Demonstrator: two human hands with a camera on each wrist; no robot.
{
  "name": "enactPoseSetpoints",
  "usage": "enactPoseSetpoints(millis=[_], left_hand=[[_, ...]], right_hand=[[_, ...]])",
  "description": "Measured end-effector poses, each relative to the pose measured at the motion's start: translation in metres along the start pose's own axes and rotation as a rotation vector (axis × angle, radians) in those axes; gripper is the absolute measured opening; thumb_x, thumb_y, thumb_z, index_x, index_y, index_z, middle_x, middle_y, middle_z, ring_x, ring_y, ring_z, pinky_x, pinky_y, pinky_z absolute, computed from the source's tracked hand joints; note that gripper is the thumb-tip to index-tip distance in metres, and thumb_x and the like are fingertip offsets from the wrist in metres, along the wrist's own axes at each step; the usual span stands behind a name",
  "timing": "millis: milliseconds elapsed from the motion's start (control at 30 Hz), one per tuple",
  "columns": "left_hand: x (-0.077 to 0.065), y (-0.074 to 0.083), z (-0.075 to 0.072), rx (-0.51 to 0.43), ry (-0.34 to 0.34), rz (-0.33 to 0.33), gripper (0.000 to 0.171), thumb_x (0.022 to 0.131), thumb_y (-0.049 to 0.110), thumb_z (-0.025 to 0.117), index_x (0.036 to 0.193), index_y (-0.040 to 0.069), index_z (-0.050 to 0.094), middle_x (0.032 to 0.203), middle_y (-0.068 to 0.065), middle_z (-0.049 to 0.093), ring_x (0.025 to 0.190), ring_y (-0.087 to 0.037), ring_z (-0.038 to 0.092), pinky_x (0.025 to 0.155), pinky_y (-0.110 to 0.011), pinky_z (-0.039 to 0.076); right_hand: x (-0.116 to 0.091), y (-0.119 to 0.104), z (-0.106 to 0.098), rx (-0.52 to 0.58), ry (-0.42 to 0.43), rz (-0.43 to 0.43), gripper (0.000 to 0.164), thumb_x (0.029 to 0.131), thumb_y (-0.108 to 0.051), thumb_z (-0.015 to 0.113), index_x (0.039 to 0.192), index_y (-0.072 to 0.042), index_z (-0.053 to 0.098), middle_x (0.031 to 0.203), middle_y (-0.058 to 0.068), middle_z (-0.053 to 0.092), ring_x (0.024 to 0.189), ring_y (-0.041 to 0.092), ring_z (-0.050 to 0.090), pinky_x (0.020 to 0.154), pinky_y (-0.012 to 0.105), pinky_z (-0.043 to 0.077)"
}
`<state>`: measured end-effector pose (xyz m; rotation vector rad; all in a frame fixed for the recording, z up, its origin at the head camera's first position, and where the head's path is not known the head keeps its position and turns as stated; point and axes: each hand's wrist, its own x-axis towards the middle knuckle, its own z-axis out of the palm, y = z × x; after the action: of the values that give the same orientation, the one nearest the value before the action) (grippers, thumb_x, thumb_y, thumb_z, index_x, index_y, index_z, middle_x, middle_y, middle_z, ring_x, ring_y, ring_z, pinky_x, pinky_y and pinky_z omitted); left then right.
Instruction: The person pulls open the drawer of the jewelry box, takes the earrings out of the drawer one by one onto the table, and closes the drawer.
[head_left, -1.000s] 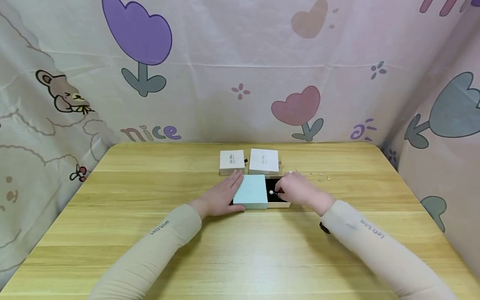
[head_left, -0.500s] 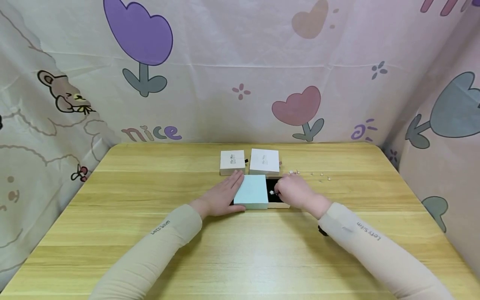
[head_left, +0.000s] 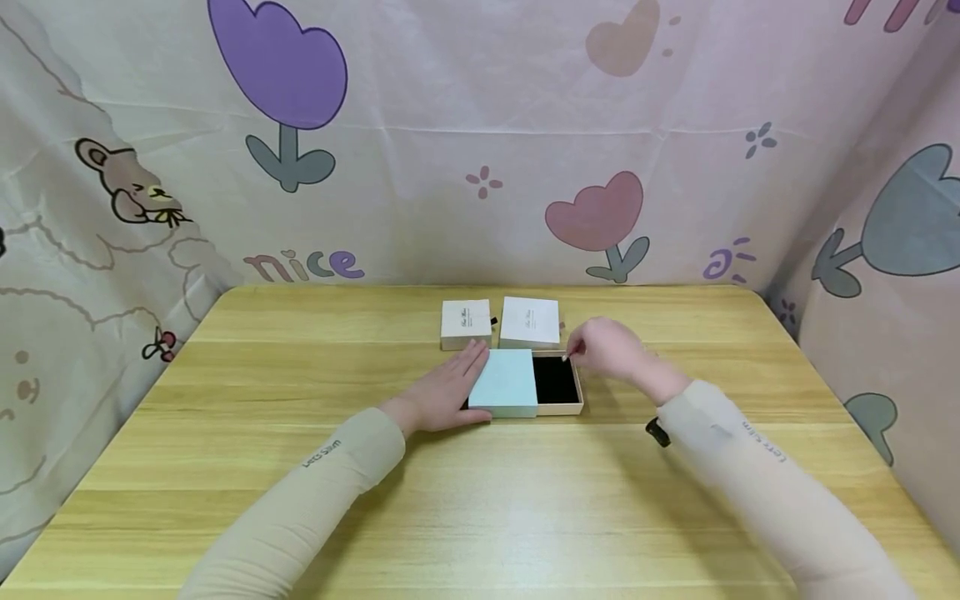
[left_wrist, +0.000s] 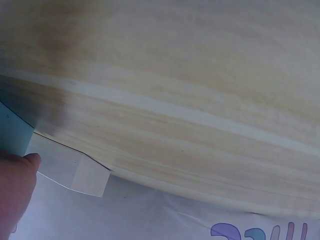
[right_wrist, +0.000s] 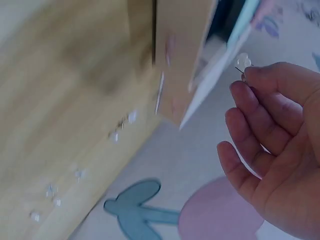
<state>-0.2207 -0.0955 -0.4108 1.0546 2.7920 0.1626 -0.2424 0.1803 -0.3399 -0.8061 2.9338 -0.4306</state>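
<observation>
The person's right hand pinches a small earring with a white flower and a thin pin between thumb and forefinger. It is above the back right corner of a pulled-out drawer lined in black. That drawer sticks out of the right side of a pale blue sleeve box. Pressed to the left end of this box, the left hand has straight fingers toward the back and its thumb at the front. In the left wrist view only part of the left hand shows, beside the blue box.
Behind the blue box stand a cream box and a white box, both with small pull tabs. Several small earrings lie on the wooden table, to the right in the head view, mostly hidden there by the right hand. A printed cloth hangs behind.
The right hand has lifted out of the drawer, back and to the right, taking the white flower earring from the black lining. The left hand has stayed on the blue box.
</observation>
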Motion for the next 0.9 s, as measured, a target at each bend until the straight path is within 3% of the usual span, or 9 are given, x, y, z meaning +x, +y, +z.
enactPoseSetpoints(millis=[233, 400, 633, 900], left_hand=[[0.0, -0.001, 0.0, 0.002, 0.006, 0.002, 0.095, 0.09, 0.062, 0.042, 0.15, 0.002, 0.0, 0.158, -0.013, -0.004, 0.147, -0.026, -0.003, 0.119, -0.038, 0.012], [0.0, 0.0, 0.001, 0.019, 0.006, 0.0, 0.095, 0.09, 0.063, 0.041, 0.15, 0.002, 0.0, 0.159, -0.013, -0.004, 0.147, -0.025, -0.003, 0.119, -0.037, 0.012], [-0.002, 0.003, 0.002, 0.017, -0.006, 0.01, 0.095, 0.09, 0.064, 0.04, 0.15, 0.001, 0.001, 0.158, -0.014, -0.004, 0.146, -0.027, -0.003, 0.119, -0.038, 0.011], [-0.001, 0.0, 0.001, 0.017, 0.009, -0.002, 0.095, 0.09, 0.063, 0.042, 0.15, 0.002, 0.0, 0.158, -0.013, -0.005, 0.146, -0.025, -0.005, 0.119, -0.037, 0.01]], right_hand=[[0.007, 0.031, -0.012, -0.011, 0.065, 0.097, 0.015, 0.08, -0.002, 0.058, 0.086, 0.0, 0.072, 0.086, 0.012, 0.072, 0.081, 0.025, 0.065, 0.079, 0.043, 0.052], [0.01, 0.053, -0.004, -0.014, 0.064, 0.16, 0.016, 0.08, -0.001, 0.057, 0.086, 0.001, 0.072, 0.09, 0.016, 0.071, 0.085, 0.03, 0.064, 0.081, 0.047, 0.051], [0.012, 0.076, 0.016, -0.057, 0.023, 0.246, 0.011, 0.08, -0.006, 0.061, 0.08, -0.005, 0.072, 0.089, 0.012, 0.071, 0.078, 0.026, 0.062, 0.075, 0.047, 0.051], [0.014, 0.086, 0.02, -0.116, 0.022, 0.253, 0.016, 0.081, -0.006, 0.057, 0.082, -0.006, 0.073, 0.094, 0.015, 0.071, 0.089, 0.035, 0.065, 0.078, 0.051, 0.05]])
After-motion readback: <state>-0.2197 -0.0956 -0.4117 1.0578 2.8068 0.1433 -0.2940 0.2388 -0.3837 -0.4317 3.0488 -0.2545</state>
